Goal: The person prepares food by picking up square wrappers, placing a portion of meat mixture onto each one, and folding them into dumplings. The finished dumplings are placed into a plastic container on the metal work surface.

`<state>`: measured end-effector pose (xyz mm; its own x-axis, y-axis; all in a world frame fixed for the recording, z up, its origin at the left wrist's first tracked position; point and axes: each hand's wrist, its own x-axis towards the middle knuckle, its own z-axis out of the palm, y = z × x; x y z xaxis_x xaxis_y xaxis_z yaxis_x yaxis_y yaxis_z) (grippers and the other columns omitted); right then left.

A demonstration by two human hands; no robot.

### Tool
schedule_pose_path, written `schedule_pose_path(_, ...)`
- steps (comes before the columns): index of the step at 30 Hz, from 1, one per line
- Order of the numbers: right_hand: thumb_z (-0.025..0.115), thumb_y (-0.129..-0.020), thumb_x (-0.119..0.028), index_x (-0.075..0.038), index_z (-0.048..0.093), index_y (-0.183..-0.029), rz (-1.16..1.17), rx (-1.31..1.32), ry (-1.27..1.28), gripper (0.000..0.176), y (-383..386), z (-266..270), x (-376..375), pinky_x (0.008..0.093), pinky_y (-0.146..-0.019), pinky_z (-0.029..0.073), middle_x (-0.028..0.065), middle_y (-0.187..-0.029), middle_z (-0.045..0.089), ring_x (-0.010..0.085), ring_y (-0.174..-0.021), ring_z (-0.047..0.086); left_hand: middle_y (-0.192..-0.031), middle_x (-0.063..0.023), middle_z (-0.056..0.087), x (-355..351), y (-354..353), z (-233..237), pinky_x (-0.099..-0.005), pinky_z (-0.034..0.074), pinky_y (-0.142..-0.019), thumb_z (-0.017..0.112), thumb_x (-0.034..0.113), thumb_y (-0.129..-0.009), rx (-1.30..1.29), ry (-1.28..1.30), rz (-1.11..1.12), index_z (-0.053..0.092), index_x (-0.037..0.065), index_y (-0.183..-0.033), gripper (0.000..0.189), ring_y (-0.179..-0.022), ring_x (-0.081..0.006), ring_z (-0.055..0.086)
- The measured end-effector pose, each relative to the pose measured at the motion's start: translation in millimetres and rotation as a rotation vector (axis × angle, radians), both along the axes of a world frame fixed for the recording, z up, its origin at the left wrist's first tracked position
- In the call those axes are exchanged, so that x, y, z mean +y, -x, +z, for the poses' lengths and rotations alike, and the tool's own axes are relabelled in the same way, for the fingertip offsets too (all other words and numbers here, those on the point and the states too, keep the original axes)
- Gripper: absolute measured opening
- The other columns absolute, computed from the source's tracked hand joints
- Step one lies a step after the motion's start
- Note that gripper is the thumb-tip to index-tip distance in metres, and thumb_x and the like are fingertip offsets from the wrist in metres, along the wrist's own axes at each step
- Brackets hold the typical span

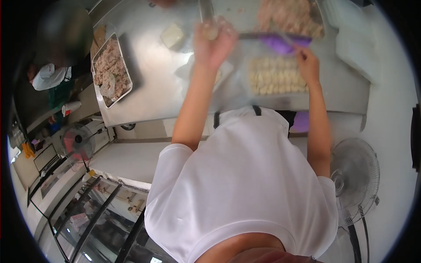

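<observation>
My left hand (215, 41) is raised over the metal table, palm up, its fingers curled around a small pale piece (210, 32) that looks like dough; blur hides its exact shape. In my right hand (308, 63) is a thin stick-like spatula (286, 38), pinched near its end and pointing toward the minced meat filling (291, 17). Rows of pale dumplings (276, 78) lie just below and left of that hand. Beside the spatula is something purple (278, 44). A pale block-like stack (172, 36) sits left of my left hand, with a clear plastic bag (186, 70) near my forearm.
A metal tray (128, 86) of minced meat stands at the table's left end. White containers (355, 48) line the right side. Fans stand at left (78, 139) and right (355, 179). Another person in a white sleeve (51, 77) is at far left.
</observation>
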<state>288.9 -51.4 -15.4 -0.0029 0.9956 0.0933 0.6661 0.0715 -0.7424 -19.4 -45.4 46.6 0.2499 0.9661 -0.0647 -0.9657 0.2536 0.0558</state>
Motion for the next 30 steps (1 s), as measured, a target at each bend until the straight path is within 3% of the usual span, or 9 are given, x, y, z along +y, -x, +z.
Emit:
schedule_pose_path(3,0.062,-0.088,-0.005,-0.009,0.069,-0.112,-0.145,0.123,0.043,0.025,-12,10,-25,0.0232,-0.067,0.044,0.0041,-0.089,0.065,0.0113,-0.071,0.054,-0.086,-0.0017,0.054,16,5,3,-0.0342,0.040,-0.078,0.052,0.057,-0.090,0.029,0.042,0.056,0.044,0.010,-0.052,0.061,-0.084,-0.0191,0.049)
schedule_pose_path(8,0.062,-0.090,-0.003,-0.005,0.068,-0.113,-0.383,0.287,-0.035,0.024,-61,18,-76,0.0205,-0.068,0.043,-0.0013,-0.092,0.065,0.0051,-0.073,0.051,-0.074,-0.0028,0.053,26,-29,-2,-0.0332,0.042,-0.071,0.045,0.053,-0.095,0.491,0.085,0.083,0.042,0.009,-0.054,0.060,-0.077,-0.0188,0.050)
schedule_pose_path(10,0.062,-0.090,-0.003,-0.003,0.067,-0.115,-0.524,0.376,-0.078,0.025,-74,29,-98,0.0197,-0.071,0.044,-0.0011,-0.094,0.066,0.0046,-0.076,0.053,-0.073,-0.0037,0.056,25,-58,-17,-0.0297,0.043,-0.065,0.050,0.043,-0.098,1.337,-0.216,0.191,0.047,0.007,-0.062,0.051,-0.071,-0.0165,0.052)
schedule_pose_path(11,0.062,-0.090,-0.003,-0.003,0.067,-0.115,-0.547,0.373,-0.079,0.025,-79,33,-108,0.0197,-0.071,0.044,-0.0011,-0.094,0.066,0.0046,-0.076,0.053,-0.074,-0.0049,0.059,20,-81,-25,-0.0269,0.044,-0.060,0.054,0.029,-0.098,1.144,-0.052,0.068,0.054,0.005,-0.072,0.035,-0.067,-0.0141,0.054)
schedule_pose_path(13,0.062,-0.090,-0.002,-0.001,0.066,-0.116,-0.656,0.334,-0.119,0.026,-92,39,-128,0.0178,-0.073,0.043,-0.0007,-0.095,0.065,0.0037,-0.079,0.054,-0.080,-0.0040,0.062,13,-130,-38,-0.0261,0.045,-0.062,0.059,0.019,-0.095,1.313,-0.071,-0.115,0.063,0.004,-0.090,0.017,-0.070,-0.0120,0.056)
schedule_pose_path(15,0.062,-0.090,-0.002,-0.001,0.066,-0.116,-0.704,0.338,-0.107,0.026,-102,40,-145,0.0176,-0.073,0.043,-0.0007,-0.095,0.065,0.0035,-0.080,0.054,-0.089,-0.0050,0.064,11,-161,-76,-0.0268,0.047,-0.063,0.058,0.009,-0.089,0.932,-0.102,-0.529,0.060,0.001,-0.106,0.019,-0.073,-0.0137,0.059)
schedule_pose_path(22,0.063,-0.091,-0.003,0.001,0.065,-0.115,-0.774,0.396,-0.109,0.025,-112,25,-186,0.0183,-0.075,0.045,0.0011,-0.098,0.067,0.0045,-0.082,0.056,-0.087,-0.0126,0.065,-4,-237,-90,-0.0330,0.050,-0.070,0.058,0.009,-0.085,1.619,-0.587,-0.610,0.057,-0.006,-0.109,0.029,-0.075,-0.0200,0.062)
schedule_pose_path(24,0.063,-0.091,-0.003,0.001,0.065,-0.115,-0.785,0.426,-0.076,0.025,-111,22,-191,0.0188,-0.077,0.046,0.0030,-0.102,0.067,0.0052,-0.084,0.058,-0.079,-0.0155,0.065,-6,-252,-97,-0.0353,0.050,-0.070,0.064,0.014,-0.083,1.906,-0.863,-0.002,0.058,-0.005,-0.104,0.029,-0.074,-0.0269,0.064)
schedule_pose_path(30,0.064,-0.091,-0.007,0.000,0.065,-0.117,-0.779,0.456,-0.048,0.027,-106,24,-199,0.0208,-0.083,0.047,0.0058,-0.109,0.067,0.0073,-0.091,0.060,-0.076,-0.0144,0.066,-2,-275,-109,-0.0409,0.051,-0.071,0.073,0.024,-0.079,2.025,-1.089,-0.225,0.060,0.001,-0.096,0.031,-0.077,-0.0333,0.065)
